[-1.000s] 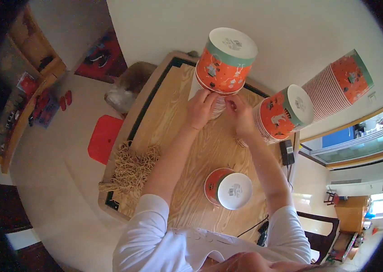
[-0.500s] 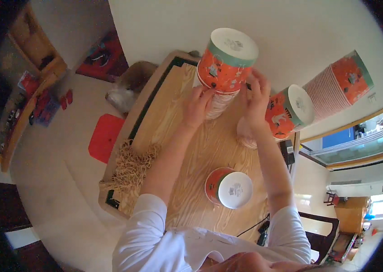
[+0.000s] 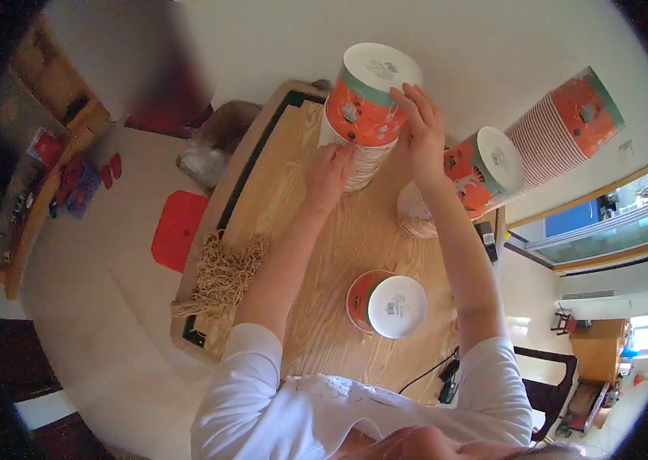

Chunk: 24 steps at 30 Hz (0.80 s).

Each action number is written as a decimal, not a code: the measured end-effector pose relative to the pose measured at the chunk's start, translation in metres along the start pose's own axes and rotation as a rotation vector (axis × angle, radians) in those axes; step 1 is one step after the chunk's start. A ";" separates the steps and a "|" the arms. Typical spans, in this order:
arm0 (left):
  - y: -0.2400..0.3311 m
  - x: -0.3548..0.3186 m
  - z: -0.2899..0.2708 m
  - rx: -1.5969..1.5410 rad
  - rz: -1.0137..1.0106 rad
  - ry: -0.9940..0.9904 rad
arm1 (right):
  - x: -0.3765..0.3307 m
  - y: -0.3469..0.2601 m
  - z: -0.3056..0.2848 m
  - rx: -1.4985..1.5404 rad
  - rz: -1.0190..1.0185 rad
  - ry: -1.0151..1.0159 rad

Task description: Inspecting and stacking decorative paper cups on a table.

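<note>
Orange paper-cup stack is standing at the far side of the tabletop, long axis roughly upright: the left hand is touching its lower left, the right hand is resting extended fingers higher on its right; whether either is gripping, I cannot tell.

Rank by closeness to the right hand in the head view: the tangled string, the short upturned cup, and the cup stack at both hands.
From the right hand:
1. Cup stack: right beside it, on its left.
2. Short upturned cup: on the table, nearer the person's body.
3. Tangled string: by the table's left edge.
</note>
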<state>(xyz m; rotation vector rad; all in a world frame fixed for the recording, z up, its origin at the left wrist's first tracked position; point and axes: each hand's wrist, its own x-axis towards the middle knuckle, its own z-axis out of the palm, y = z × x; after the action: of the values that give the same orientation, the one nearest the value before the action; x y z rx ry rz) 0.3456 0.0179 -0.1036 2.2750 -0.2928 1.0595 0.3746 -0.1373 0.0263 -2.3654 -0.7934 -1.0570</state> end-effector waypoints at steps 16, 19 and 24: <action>0.064 -0.274 -0.111 -0.256 -0.654 -0.435 | -0.286 -0.125 -0.142 -0.010 0.171 -0.829; 0.094 -0.299 -0.123 -0.557 -1.057 -0.541 | -0.304 -0.130 -0.139 0.099 0.319 -0.732; 0.118 -0.270 -0.140 -1.218 -1.513 -0.201 | -0.278 -0.150 -0.153 0.494 0.634 -0.437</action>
<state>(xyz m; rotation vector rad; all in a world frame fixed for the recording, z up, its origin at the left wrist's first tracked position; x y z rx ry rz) 0.0306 -0.0047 -0.1861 0.9011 0.5391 -0.2116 0.0445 -0.2053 -0.0713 -2.1791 -0.3254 -0.0695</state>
